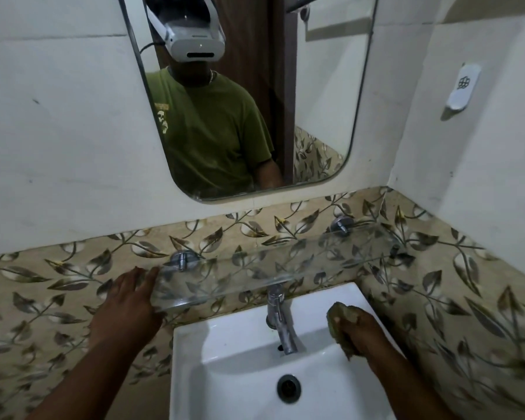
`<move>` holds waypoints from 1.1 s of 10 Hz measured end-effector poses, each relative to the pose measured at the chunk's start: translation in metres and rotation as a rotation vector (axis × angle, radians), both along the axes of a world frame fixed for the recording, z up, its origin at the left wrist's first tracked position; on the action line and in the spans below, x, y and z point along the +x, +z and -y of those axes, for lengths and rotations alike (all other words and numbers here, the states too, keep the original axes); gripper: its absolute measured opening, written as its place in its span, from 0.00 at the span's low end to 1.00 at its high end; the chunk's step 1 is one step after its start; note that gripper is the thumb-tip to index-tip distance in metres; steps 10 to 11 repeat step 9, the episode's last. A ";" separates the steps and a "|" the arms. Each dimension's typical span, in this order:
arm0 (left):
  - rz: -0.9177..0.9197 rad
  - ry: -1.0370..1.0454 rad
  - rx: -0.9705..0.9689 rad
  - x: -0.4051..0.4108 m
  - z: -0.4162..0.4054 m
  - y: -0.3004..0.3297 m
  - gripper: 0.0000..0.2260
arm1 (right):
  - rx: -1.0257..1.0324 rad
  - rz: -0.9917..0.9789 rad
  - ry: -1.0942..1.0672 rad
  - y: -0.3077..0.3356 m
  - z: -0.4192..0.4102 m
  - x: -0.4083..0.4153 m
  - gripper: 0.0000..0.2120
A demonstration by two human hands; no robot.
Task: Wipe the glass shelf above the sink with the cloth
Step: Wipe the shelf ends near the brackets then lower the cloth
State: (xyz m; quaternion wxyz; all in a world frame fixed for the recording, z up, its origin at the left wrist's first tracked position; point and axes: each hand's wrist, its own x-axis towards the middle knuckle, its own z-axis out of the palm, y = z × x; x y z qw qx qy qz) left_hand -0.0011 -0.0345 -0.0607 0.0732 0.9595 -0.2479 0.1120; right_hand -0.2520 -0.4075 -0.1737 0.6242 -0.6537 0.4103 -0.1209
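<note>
The clear glass shelf (pixel 273 265) runs along the leaf-patterned tiles above the white sink (pixel 243 353), held by two chrome brackets. My left hand (pixel 128 301) lies flat, fingers apart, against the shelf's left end. My right hand (pixel 358 331) hovers over the sink's right side, below the shelf, closed around a crumpled greenish cloth (pixel 341 313) that sticks out above the fingers. The cloth is not touching the shelf.
A chrome tap (pixel 281 319) stands at the back of the sink, just under the shelf's front edge. A mirror (pixel 240 101) hangs above and reflects a person in a green shirt. A white holder (pixel 462 86) is fixed on the right wall, which closes in at the corner.
</note>
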 end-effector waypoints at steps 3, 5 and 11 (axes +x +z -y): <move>-0.002 0.003 0.009 0.005 -0.003 -0.004 0.45 | -0.523 -0.123 0.186 0.043 0.029 0.027 0.05; 0.002 0.023 0.013 0.005 -0.001 -0.004 0.44 | -0.300 -0.079 0.223 0.045 0.039 0.046 0.11; -0.063 0.064 0.077 -0.004 0.000 0.005 0.42 | -0.627 -0.300 0.088 -0.019 -0.018 -0.011 0.14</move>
